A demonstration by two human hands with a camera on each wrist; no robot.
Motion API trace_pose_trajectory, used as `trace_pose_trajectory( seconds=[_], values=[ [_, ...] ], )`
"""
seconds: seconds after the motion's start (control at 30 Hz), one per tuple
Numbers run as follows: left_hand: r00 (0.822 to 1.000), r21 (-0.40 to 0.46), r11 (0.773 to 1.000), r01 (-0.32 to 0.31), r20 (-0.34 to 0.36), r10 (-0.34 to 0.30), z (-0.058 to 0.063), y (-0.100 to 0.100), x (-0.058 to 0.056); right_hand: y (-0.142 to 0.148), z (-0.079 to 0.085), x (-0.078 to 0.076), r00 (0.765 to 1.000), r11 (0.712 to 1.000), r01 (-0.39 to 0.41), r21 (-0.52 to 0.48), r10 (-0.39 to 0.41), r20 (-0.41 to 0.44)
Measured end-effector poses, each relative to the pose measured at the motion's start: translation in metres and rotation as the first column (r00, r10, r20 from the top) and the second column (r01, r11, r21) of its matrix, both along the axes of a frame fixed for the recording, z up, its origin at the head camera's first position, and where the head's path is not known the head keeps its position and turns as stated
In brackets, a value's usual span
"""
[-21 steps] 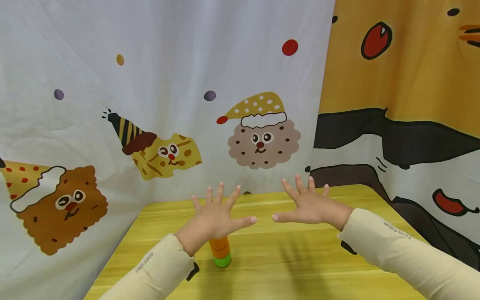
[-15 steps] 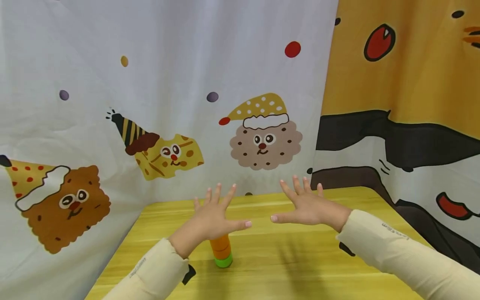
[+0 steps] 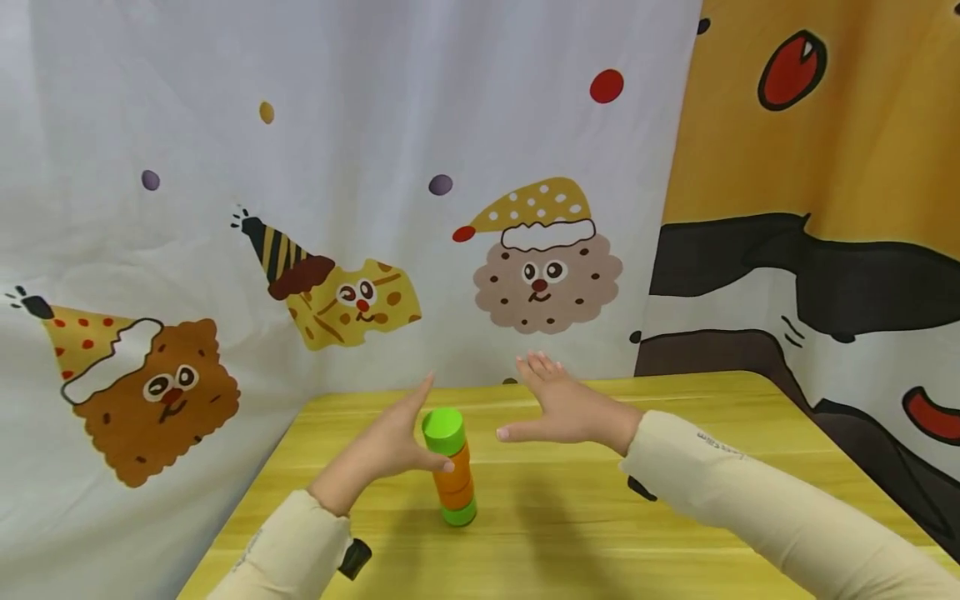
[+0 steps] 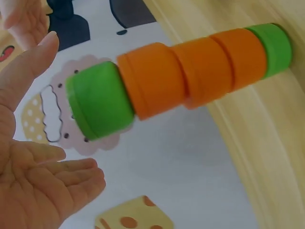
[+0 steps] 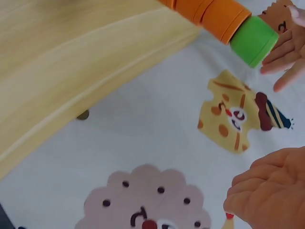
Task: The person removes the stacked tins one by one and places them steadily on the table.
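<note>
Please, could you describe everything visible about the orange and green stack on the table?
The stack stands upright on the yellow table, between the left hand and right hand. Three orange segments, slightly out of line, sit between a green top and a green base. It looks smooth, perhaps plastic or painted wood. Neither hand appears to touch it.

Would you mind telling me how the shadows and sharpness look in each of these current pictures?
Head view: soft-edged shadows on the table, printed cloth fairly crisp; left wrist view: green-and-orange tower slightly blurred, wood grain washed soft; right wrist view: table grain smeared, tower cut off by the top edge; no harsh glare in any view.
</note>
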State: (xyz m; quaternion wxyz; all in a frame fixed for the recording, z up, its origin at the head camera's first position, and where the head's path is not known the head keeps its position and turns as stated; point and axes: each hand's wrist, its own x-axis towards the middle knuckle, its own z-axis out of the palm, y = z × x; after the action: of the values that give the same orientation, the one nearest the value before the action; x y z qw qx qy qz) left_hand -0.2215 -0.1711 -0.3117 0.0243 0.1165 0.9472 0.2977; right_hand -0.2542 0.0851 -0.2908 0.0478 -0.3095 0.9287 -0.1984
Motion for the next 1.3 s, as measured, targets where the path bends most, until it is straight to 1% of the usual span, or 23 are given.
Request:
trace_pose_trajectory(
  seconds=[0.13,0.27,0.47,0.57,0.73,0.8,0.97,1.1,1.2,1.3],
  values=[
    [1.000,-0.006,1.000,-0.017,-0.015,0.017,-0.008,-0.006,-0.002,-0.017,-0.006,-0.003,1.000,1.000,-0.020,-0.008,0.020,-0.005],
    [0.999,0.013,0.999,-0.029,-0.025,0.029,-0.018,-0.010,-0.004,-0.034,-0.012,-0.005,0.999,0.999,-0.036,-0.013,0.036,0.004],
    [0.999,0.103,0.994,-0.029,-0.018,0.031,-0.031,-0.013,-0.009,-0.054,-0.020,-0.008,0.998,0.998,-0.046,-0.047,0.048,0.042],
    [1.000,0.155,0.988,-0.011,-0.020,0.015,-0.036,-0.014,-0.011,-0.060,-0.025,-0.010,0.997,0.997,-0.040,-0.065,0.044,0.069],
    [0.997,0.219,0.974,0.065,-0.049,-0.055,-0.045,-0.018,-0.013,-0.068,-0.031,-0.011,0.994,0.997,-0.040,-0.071,0.047,0.102],
    [0.996,0.236,0.968,0.083,-0.056,-0.071,-0.048,-0.020,-0.013,-0.071,-0.033,-0.011,0.993,0.997,-0.042,-0.071,0.050,0.111],
    [0.995,0.250,0.963,0.099,-0.049,-0.090,-0.056,-0.022,-0.015,-0.076,-0.037,-0.011,0.991,0.995,-0.050,-0.081,0.060,0.119],
    [0.993,0.278,0.953,0.118,-0.044,-0.110,-0.059,-0.021,-0.016,-0.079,-0.039,-0.012,0.991,0.994,-0.062,-0.085,0.071,0.110],
    [0.993,0.287,0.951,0.114,-0.044,-0.106,-0.059,-0.021,-0.017,-0.081,-0.039,-0.012,0.991,0.993,-0.072,-0.092,0.082,0.103],
    [0.994,0.283,0.953,0.107,-0.046,-0.098,-0.060,-0.021,-0.018,-0.083,-0.040,-0.012,0.991,0.992,-0.078,-0.096,0.087,0.099]
  ],
)
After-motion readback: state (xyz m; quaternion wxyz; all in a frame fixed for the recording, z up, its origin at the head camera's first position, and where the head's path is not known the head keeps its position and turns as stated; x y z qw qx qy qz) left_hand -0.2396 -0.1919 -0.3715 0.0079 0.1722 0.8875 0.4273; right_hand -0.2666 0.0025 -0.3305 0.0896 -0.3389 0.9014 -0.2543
